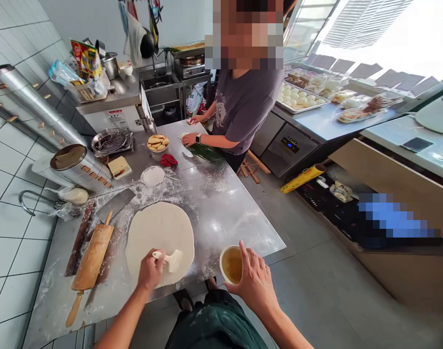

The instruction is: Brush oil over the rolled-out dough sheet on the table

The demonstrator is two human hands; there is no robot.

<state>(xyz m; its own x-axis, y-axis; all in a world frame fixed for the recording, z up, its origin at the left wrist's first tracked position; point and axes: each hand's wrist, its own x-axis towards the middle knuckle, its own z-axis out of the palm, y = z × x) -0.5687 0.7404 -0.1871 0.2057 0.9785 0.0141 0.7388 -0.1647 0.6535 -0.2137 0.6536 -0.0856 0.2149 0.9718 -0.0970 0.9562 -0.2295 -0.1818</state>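
Two hands low: left hand [150,271] grips brush [169,259] on dough [159,232]; right hand [256,283] cups bowl [230,264].

Left hand [150,271] at the near edge of the dough sheet [159,232], with the brush [171,260] it holds resting on the sheet. Rolling pin [92,259] left of that hand, on the bench [225,208]. Small dough disc [152,176] beyond the sheet. Bowl [231,264] just left of the right hand [256,283], touching it.
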